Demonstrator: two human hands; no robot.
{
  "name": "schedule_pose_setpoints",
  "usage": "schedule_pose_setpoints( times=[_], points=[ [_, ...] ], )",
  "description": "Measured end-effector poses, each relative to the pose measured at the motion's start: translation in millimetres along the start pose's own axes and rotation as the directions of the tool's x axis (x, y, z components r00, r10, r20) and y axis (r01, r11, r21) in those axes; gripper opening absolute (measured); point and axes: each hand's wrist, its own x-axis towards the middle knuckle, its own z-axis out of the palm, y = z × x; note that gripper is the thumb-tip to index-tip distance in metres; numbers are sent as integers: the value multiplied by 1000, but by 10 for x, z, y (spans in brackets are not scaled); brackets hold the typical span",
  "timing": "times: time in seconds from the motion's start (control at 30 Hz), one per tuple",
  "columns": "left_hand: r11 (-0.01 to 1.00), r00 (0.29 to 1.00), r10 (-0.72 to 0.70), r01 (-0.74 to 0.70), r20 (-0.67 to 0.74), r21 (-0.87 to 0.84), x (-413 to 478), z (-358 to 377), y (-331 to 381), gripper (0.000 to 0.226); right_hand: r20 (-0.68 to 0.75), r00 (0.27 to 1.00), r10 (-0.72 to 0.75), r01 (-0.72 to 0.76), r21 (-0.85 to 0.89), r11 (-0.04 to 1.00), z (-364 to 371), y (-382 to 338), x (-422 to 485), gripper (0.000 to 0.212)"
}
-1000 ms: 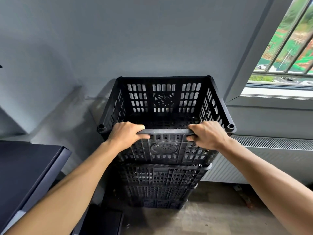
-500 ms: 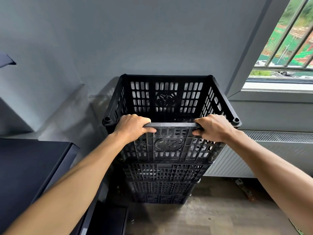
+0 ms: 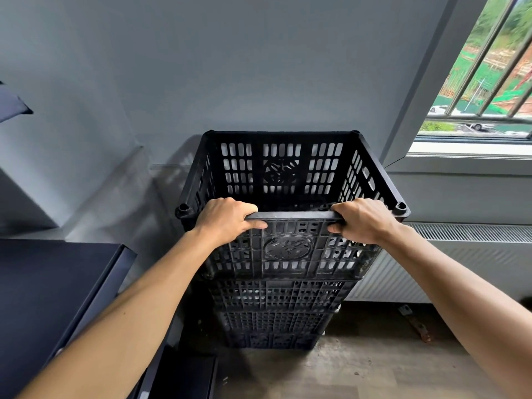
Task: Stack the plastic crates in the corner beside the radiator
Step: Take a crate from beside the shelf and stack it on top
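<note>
A black slotted plastic crate [image 3: 288, 168] sits on top of a stack of black crates [image 3: 276, 309] that stands on the floor against the grey wall, just left of the white radiator [image 3: 449, 263]. My left hand [image 3: 224, 220] grips the near rim of the top crate at its left part. My right hand [image 3: 362, 220] grips the same rim at its right part. Fingers of both hands curl over the rim into the crate. The top crate looks level and empty inside.
A dark cabinet [image 3: 54, 286] stands close on the left. A window [image 3: 483, 82] with bars is up on the right above the radiator. A small rusty bracket [image 3: 414, 323] lies on the wooden floor [image 3: 359, 370] to the right of the stack.
Both hands keep hold of the top crate's near rim. The crate has barely moved; the view has shifted slightly so the stack sits a little further right and higher in frame.
</note>
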Motion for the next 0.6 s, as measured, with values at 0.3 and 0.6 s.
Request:
schedule_pose_setpoints(
  times=[0.3,0.6],
  points=[
    [1000,999,30,-30,-24,3,65,-3,-89,64,-71,997,2,-2,-7,1000,42,-24,24,23],
    [1000,1000,10,-10,-25,9,82,1,-89,66,-126,991,34,-38,-30,999,80,-46,13,23]
  ],
)
